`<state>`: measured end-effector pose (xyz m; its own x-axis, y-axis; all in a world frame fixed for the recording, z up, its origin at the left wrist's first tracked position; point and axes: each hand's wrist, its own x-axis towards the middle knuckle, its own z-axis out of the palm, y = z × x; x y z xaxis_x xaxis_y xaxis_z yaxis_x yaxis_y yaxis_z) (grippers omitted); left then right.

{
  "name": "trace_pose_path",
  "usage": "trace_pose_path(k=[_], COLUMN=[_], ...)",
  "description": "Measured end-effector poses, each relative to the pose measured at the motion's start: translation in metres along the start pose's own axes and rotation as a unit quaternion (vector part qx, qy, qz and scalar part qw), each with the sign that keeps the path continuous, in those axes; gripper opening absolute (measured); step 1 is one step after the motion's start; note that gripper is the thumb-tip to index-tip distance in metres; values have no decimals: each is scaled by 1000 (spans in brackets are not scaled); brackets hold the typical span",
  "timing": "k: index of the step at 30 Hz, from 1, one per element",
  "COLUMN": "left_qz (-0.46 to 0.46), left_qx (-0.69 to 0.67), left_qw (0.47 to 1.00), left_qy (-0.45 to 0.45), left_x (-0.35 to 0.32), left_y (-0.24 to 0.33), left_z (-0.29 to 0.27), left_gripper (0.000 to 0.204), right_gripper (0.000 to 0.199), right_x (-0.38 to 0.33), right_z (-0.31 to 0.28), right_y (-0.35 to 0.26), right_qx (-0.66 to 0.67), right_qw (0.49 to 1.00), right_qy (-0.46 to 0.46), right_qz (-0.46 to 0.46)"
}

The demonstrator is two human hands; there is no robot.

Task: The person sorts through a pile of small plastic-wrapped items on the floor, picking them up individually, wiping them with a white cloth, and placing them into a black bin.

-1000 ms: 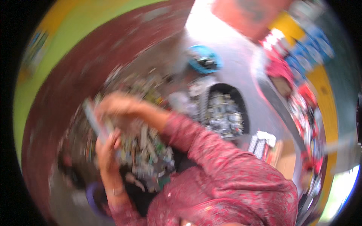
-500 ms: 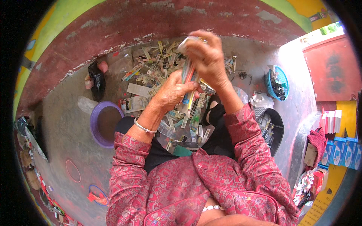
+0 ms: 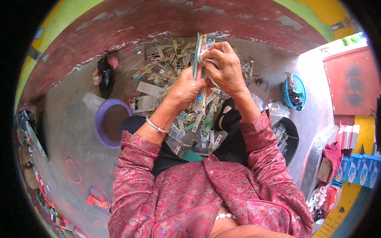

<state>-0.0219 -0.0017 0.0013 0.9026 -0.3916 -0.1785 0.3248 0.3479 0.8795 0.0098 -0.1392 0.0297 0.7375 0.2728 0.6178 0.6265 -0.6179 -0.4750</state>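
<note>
A bundle of long, flat, brightly printed plastic packets [image 3: 199, 65] stands upright at the upper centre of the frame, gripped between both of our hands above the littered grey floor. Half a second ago we held the same bundle tilted and slightly right of centre; a second ago the view was a blur swung off to the right, with our arms reaching leftward. Now the view has settled, the bundle has straightened, and our hands have closed in on it. We judge that the gathering motion has ended and the packets are being squared up together.

Our left hand [image 3: 186, 89] comes up from the lower left, a silver bangle [image 3: 155, 126] at the wrist, its fingers wrapped around the lower half of the bundle, pressed together in a firm clasp. Our right hand [image 3: 226, 69] arches over from the right, its fingers curled and pinching the upper part of the bundle, with a scrap of pale wrapper [image 3: 208, 61] tucked under the fingertips. Both forearms rise from red patterned sleeves [image 3: 260, 158] in the lower half of the frame.

Beneath the hands, a loose heap of similar small packets [image 3: 166, 71] spreads across the floor. A round purple plastic basin [image 3: 109, 123] sits at centre left, a blue woven basket [image 3: 295, 91] at the right, and a black tub [image 3: 287, 139] of more packets just below it.
</note>
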Motion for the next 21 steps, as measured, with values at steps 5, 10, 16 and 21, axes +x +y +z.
trace_pose_path(k=[5,10,16,21], left_qz=[29,25,-33,-1], left_qx=[235,166,-30,-22], left_qw=[971,985,999,999], left_qy=[19,-25,23,-29], left_x=[-1,-4,-1,-2], left_y=[-8,-9,-5,-5], left_z=[-2,8,-4,-1], left_gripper=[23,24,20,21], right_gripper=[10,12,16,10], right_x=[0,6,7,-2], right_z=[-3,-13,-24,-2], right_y=[-5,47,22,4], right_qx=[-78,-145,107,-80], right_qw=[993,967,943,991], right_qy=[22,136,179,21], right_qz=[90,157,260,109])
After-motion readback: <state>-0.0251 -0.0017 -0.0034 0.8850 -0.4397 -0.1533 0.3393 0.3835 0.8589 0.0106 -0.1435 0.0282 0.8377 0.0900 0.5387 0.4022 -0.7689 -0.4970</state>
